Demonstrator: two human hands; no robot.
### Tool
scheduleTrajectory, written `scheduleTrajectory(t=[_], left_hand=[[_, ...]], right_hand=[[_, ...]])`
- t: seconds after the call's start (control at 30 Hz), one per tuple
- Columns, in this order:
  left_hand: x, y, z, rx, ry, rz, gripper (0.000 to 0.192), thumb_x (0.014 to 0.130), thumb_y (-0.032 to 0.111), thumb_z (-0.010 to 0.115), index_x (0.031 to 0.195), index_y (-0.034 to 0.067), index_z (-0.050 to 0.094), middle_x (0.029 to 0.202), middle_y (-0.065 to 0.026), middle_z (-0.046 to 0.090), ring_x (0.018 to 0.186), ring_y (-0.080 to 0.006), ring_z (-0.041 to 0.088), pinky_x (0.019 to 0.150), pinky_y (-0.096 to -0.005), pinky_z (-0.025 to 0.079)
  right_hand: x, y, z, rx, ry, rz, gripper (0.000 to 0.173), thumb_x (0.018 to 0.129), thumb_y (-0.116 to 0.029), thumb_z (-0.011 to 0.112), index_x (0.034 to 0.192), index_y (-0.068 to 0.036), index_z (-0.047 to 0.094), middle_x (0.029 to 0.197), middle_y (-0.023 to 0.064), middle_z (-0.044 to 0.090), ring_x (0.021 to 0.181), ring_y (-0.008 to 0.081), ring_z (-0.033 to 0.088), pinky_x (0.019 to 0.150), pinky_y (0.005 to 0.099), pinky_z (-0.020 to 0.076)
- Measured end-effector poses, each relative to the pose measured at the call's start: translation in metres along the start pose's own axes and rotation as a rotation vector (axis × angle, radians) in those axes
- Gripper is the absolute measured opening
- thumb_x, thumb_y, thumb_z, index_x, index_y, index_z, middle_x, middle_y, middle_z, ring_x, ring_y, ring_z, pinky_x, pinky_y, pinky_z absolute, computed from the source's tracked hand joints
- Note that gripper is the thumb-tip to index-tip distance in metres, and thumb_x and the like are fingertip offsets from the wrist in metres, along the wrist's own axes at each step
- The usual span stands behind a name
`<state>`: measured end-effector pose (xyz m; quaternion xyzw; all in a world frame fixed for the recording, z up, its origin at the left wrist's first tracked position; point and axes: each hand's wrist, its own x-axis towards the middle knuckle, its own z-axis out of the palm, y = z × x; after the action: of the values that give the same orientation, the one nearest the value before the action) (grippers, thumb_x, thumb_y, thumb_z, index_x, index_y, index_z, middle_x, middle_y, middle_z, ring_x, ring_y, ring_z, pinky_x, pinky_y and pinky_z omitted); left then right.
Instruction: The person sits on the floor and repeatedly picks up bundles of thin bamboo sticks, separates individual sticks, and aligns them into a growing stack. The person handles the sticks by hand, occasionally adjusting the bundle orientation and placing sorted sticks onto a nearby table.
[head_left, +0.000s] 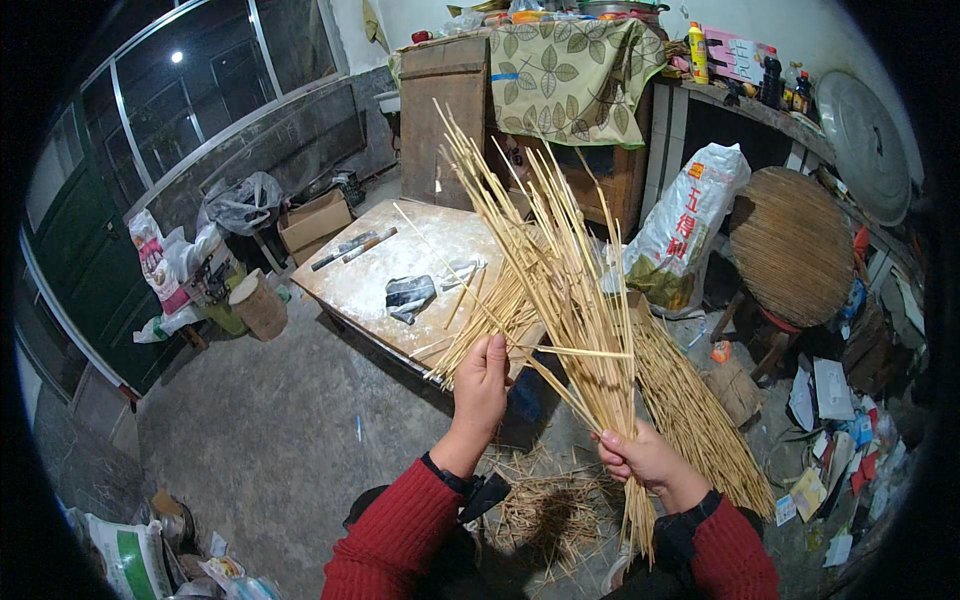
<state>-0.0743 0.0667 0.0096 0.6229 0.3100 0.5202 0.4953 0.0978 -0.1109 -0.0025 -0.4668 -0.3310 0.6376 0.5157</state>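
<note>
My right hand (646, 456) grips a bundle of dry straw stalks (577, 307) near its lower end. The stalks fan out upward, leaning to the left at the top. My left hand (484, 386) pinches a thin straw stalk (442, 259) between thumb and fingers. One stalk (577, 351) lies crosswise over the front of the bundle, running from beside my left hand. Behind, a pile of straw (495, 311) rests on the low wooden table (360, 281). To the right, a larger heap of stalks (697, 412) slopes down to the floor.
On the table lie a dark cloth (410, 295) and dark sticks (367, 244) amid white powder. Broken straw (551, 510) litters the floor below my hands. A white woven sack (690, 225), a round stalk lid (791, 246) and scattered rubbish (847, 442) stand on the right.
</note>
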Motion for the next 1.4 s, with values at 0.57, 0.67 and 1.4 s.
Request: scheduleTrajectory(t=[0.57, 0.67, 1.4], left_hand=[[0.008, 0.001, -0.026, -0.228, -0.414, -0.273, 0.02, 0.096, 0.019, 0.052, 0.093, 0.001, 0.06, 0.087, -0.0082, 0.067, 0.065, -0.0101, 0.061, 0.059, -0.0238, 0.052], [0.0, 0.003, -0.007, -0.293, -0.447, -0.264, 0.012, 0.094, 0.014, 0.058, 0.094, 0.005, 0.05, 0.083, -0.0064, 0.064, 0.063, -0.0102, 0.057, 0.056, -0.0219, 0.048], [-0.025, -0.011, 0.024, 0.2, -0.243, -0.09, 0.027, 0.099, 0.024, 0.047, 0.095, 0.001, 0.059, 0.065, -0.0069, 0.054, 0.059, -0.0162, 0.049, 0.056, -0.0338, 0.041]], right_hand=[[0.004, 0.006, -0.015, -0.158, 0.247, -0.102, 0.019, 0.096, -0.022, 0.054, 0.087, -0.005, 0.056, 0.068, -0.0013, 0.053, 0.055, 0.0077, 0.048, 0.051, 0.0228, 0.0411], [0.007, 0.008, -0.01, -0.206, 0.213, -0.108, 0.019, 0.095, -0.021, 0.054, 0.085, -0.006, 0.057, 0.069, -0.0009, 0.056, 0.057, 0.0076, 0.049, 0.053, 0.0228, 0.042], [0.016, 0.027, -0.003, -0.133, 0.198, -0.035, 0.017, 0.096, -0.021, 0.053, 0.088, -0.006, 0.054, 0.071, -0.001, 0.053, 0.058, 0.0076, 0.048, 0.053, 0.0232, 0.0423]])
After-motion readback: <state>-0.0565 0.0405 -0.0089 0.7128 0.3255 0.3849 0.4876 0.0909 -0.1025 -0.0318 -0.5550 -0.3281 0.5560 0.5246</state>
